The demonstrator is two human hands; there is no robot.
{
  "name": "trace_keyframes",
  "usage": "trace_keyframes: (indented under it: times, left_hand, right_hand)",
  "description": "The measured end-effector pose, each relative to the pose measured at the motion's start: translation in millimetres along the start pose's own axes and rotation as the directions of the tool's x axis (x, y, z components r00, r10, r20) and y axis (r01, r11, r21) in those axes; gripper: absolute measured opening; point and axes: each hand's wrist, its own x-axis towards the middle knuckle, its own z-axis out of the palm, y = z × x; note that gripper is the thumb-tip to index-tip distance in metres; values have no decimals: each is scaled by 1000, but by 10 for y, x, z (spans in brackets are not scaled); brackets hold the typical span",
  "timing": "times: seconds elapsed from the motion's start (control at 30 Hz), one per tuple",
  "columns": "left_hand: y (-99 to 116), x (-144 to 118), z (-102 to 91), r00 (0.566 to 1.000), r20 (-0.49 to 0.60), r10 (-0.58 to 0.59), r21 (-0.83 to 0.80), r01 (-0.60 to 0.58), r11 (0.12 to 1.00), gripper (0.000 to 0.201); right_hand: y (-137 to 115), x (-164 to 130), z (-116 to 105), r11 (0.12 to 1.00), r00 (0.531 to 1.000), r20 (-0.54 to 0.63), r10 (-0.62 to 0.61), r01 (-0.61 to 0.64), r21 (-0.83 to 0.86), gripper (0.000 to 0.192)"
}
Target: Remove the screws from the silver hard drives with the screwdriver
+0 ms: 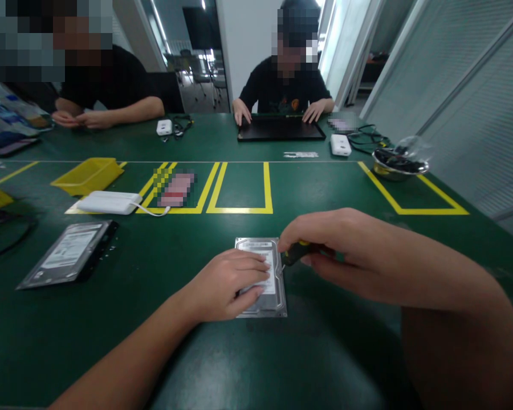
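Note:
A silver hard disk drive (277, 296) with a white label lies flat on the green table in front of me. My left hand (235, 279) rests on top of it, fingers stretched over the label and slightly apart, covering its left part. At the drive's right edge, my right hand (337, 250) is closed around a screwdriver (297, 252) with a dark handle and some yellow on it. The screwdriver's tip meets the drive's right side, though the exact contact spot is too small to make out.
A second hard drive (68, 256) lies at left with small bits beside it. Behind are a yellow bin (88, 176), a white power bank (109, 203) cabled to a phone (177, 189), and a metal bowl (399, 165). Across the table, one person touches a black panel (281, 128); another sits left.

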Motion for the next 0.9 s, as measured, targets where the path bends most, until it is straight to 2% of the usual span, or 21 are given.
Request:
trace_keyframes:
  times: [0.1, 0.27, 0.53, 0.67, 0.8, 0.9]
  left_hand:
    - [-8, -9, 7, 1000, -16, -1, -12, 1, 1000, 28]
    - [-22, -8, 18, 1000, -23, -11, -32, 10, 999, 28]
    - [-13, 7, 8, 999, -3, -40, -61, 40, 997, 28]
    - [4, 9, -6, 998, 7, -55, -58, 55, 997, 27]
    - [-9, 1, 2, 999, 9, -52, -53, 53, 997, 28]
    - [-21, 1, 9, 999, 9, -52, -53, 53, 997, 28]
  right_hand:
    - [-2, 15, 10, 1000, 1000, -23, -11, 12, 29, 16]
    - [25, 52, 23, 1000, 998, -64, 7, -6, 10, 24]
    - [-34, 26, -8, 998, 996, -77, -47, 51, 49, 17]
    - [-70, 7, 9, 1000, 998, -56, -14, 15, 18, 17]
    - [-99, 18, 49, 995, 991, -113, 77, -84, -55, 14]
    - [-105, 29, 70, 991, 983, -168, 79, -96, -94, 14]
